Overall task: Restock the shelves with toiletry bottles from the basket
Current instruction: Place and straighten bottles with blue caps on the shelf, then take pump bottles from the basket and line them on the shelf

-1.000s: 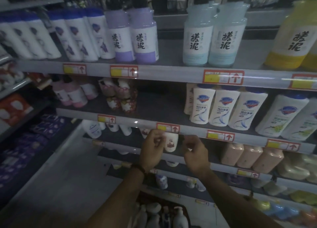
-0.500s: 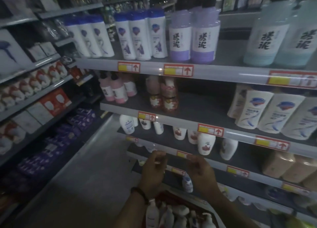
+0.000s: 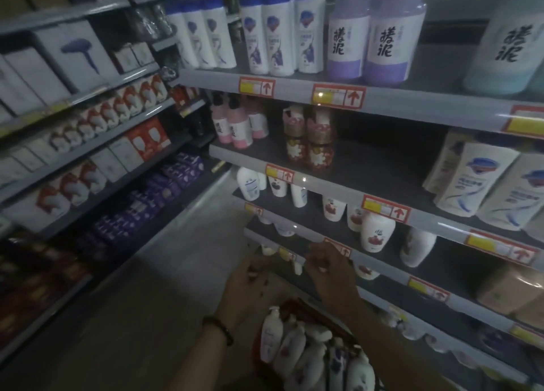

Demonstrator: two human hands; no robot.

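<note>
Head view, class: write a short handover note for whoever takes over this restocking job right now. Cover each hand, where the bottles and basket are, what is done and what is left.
The left hand hovers above the basket, fingers curled; too dim to tell any grip.
The right hand is at the lower shelf edge, likewise unclear.
The basket bottles lie packed together, white pump bottles.
Done: shelf bottles stand above, with gaps beside them.
Left: shelve everything in the basket.
</note>
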